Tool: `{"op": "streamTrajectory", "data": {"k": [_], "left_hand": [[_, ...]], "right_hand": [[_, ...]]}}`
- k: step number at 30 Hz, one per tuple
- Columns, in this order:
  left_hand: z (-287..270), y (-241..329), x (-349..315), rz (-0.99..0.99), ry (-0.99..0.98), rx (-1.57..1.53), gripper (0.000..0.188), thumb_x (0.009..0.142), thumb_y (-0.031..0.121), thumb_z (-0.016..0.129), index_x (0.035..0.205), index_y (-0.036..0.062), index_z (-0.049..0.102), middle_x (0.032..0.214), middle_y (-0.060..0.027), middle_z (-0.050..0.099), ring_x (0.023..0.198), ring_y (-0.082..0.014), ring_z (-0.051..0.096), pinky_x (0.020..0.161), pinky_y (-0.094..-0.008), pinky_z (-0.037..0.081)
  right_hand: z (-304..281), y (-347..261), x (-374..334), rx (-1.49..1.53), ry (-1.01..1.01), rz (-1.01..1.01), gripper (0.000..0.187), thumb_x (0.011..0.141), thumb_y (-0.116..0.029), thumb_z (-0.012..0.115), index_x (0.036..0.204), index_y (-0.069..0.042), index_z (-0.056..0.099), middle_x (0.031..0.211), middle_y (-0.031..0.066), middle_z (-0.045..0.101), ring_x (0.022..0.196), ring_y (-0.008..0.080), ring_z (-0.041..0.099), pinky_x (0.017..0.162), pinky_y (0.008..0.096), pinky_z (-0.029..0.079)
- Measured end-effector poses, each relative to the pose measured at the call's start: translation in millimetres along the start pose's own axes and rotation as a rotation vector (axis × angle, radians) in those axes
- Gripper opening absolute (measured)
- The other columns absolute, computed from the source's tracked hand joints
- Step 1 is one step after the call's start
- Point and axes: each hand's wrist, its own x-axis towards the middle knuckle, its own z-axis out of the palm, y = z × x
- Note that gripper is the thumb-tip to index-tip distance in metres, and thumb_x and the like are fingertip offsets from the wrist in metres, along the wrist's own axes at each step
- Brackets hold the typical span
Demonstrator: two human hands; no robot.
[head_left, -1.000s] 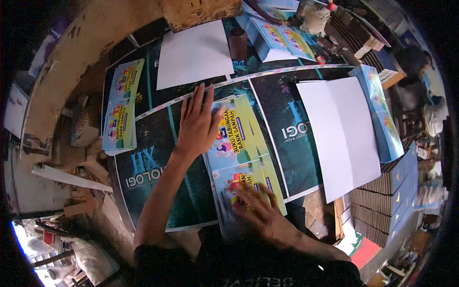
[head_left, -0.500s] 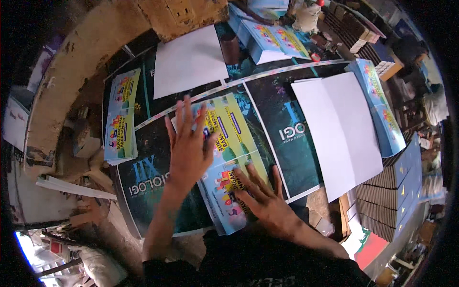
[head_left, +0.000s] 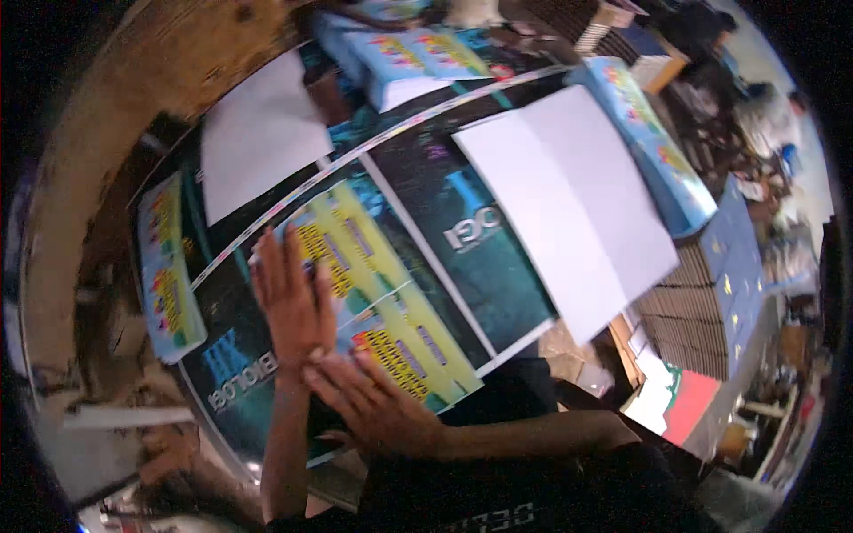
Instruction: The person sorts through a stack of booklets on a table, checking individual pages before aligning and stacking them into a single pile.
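A yellow and blue printed cover sheet [head_left: 422, 333] lies at a slant on a dark printed poster sheet [head_left: 520, 306] that covers the table. Along the cover's left side my left hand [head_left: 295, 298] rests flat, its fingers stretched away from me. My right hand [head_left: 382, 404] reaches across near the cover's lower left edge, fingers extended and slightly spread. Its fingertips are close to my left wrist; whether they touch it I cannot tell. Neither hand grasps anything. Both hands hide much of the cover's left part.
Folded covers lie in a pile at the left [head_left: 169, 275], in a far pile [head_left: 426, 58] and in a right-hand pile [head_left: 653, 147]. Blank white sheets lie at the right [head_left: 595, 209] and far left [head_left: 262, 142]. Stacked books [head_left: 689, 306] stand beyond the table's right side.
My right hand has slid left across the cover toward my left wrist. My left hand now lies further down the cover's left side. The whole view has turned and shifted.
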Motion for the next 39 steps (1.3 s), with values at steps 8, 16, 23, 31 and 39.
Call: {"op": "streamTrajectory", "data": {"k": [8, 16, 23, 31, 39], "left_hand": [[-46, 60, -42, -0.179, -0.31, -0.016, 0.063, 0.099, 0.044, 0.053, 0.15, 0.0062, 0.046, 0.162, -0.0261, 0.023, 0.146, -0.045, 0.027, 0.111, -0.0553, 0.025], [-46, 102, -72, 0.006, -0.208, 0.112, 0.089, 0.098, 0.054, 0.05, 0.156, -0.0068, 0.021, 0.16, -0.0379, 0.014, 0.15, -0.0517, 0.015, 0.119, -0.0618, 0.014], [-34, 82, -85, 0.064, -0.205, -0.023, 0.08, 0.099, 0.043, 0.05, 0.157, -0.0054, 0.022, 0.158, -0.0379, 0.018, 0.149, -0.0525, 0.018, 0.121, -0.0607, 0.014], [-54, 84, -69, -0.09, 0.02, -0.729, 0.09, 0.099, 0.04, 0.049, 0.154, -0.014, 0.002, 0.157, -0.0426, 0.011, 0.147, -0.0581, 0.012, 0.121, -0.0602, 0.01], [-43, 72, -78, -0.012, -0.177, -0.026, 0.104, 0.09, 0.071, 0.053, 0.153, -0.0076, 0.026, 0.16, -0.0359, 0.019, 0.15, -0.0482, 0.02, 0.12, -0.0613, 0.014]], "right_hand": [[-63, 75, -13, 0.454, 0.332, 0.182, 0.092, 0.092, -0.041, 0.068, 0.15, 0.015, 0.022, 0.161, 0.0365, 0.012, 0.151, 0.0499, 0.012, 0.124, 0.054, 0.013], [-112, 183, -68, -0.236, 0.092, 0.757, 0.107, 0.085, -0.056, 0.073, 0.152, 0.009, 0.02, 0.152, 0.0458, 0.019, 0.143, 0.0597, 0.025, 0.112, 0.0707, 0.028], [-181, 141, -44, 0.205, 0.251, 0.665, 0.044, 0.097, -0.004, 0.054, 0.139, 0.003, 0.047, 0.101, 0.0348, 0.066, 0.082, 0.0492, 0.069, 0.068, 0.0514, 0.056], [-107, 95, -4, 1.076, 0.076, 0.605, 0.045, 0.095, -0.006, 0.055, 0.138, 0.006, 0.048, 0.116, 0.0324, 0.063, 0.103, 0.0447, 0.067, 0.088, 0.0425, 0.053], [-108, 150, -20, -0.154, 0.258, 0.619, 0.093, 0.088, -0.046, 0.074, 0.151, 0.006, 0.028, 0.153, 0.0342, 0.033, 0.143, 0.0541, 0.028, 0.113, 0.0685, 0.027]]}}
